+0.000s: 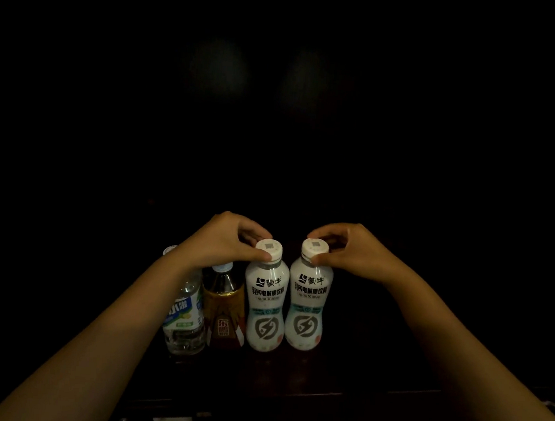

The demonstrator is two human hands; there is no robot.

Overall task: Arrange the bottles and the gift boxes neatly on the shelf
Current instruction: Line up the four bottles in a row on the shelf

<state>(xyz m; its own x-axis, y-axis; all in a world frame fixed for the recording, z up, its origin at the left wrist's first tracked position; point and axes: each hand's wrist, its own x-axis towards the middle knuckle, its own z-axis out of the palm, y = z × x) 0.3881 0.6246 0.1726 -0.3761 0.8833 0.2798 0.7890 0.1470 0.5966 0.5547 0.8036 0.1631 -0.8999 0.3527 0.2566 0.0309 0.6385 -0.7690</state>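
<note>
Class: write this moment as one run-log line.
left hand: grips left white bottle cap | right hand: grips right white bottle cap | bottles upright, side by side | gift boxes: unseen

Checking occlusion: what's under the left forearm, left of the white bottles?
Under the left hand and forearm: a clear water bottle and an amber tea bottle, upright. The forearm covers part of the water bottle's neck; anything behind is lost in darkness.

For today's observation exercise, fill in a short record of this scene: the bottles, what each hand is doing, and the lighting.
bottles: four, upright in a row
left white bottle: left hand grips its cap
right white bottle: right hand grips its cap
amber bottle: beside the left white bottle, untouched
clear water bottle: far left, partly behind the forearm
gift boxes: none visible
lighting: very dark; surroundings unreadable
</note>
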